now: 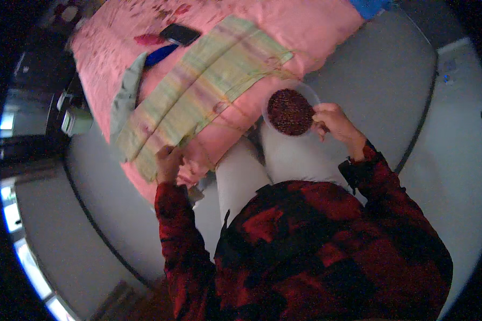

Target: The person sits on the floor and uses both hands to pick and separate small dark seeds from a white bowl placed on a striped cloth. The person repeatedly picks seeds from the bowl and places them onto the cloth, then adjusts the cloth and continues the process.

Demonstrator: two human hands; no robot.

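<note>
My right hand [332,120] grips the rim of a clear round plastic container [305,91], which holds many small dark red pieces [290,111] and is over my lap. On a pink cloth [209,138] lies a long striped fabric piece [209,80] in green, yellow and purple, with parallel seams and thin cords at its near edge. My left hand [169,160] is at the near left edge of this fabric; its fingers look bent, but whether they pinch the fabric is not clear.
Beyond the striped fabric lie a dark phone-like device [180,34], a blue item [160,55] and a small red item [148,39]. A pale grey-green cloth [127,94] is at its left. A pale green tub [77,121] stands left of the pink cloth. A bright blue item [370,7] shows at the top right.
</note>
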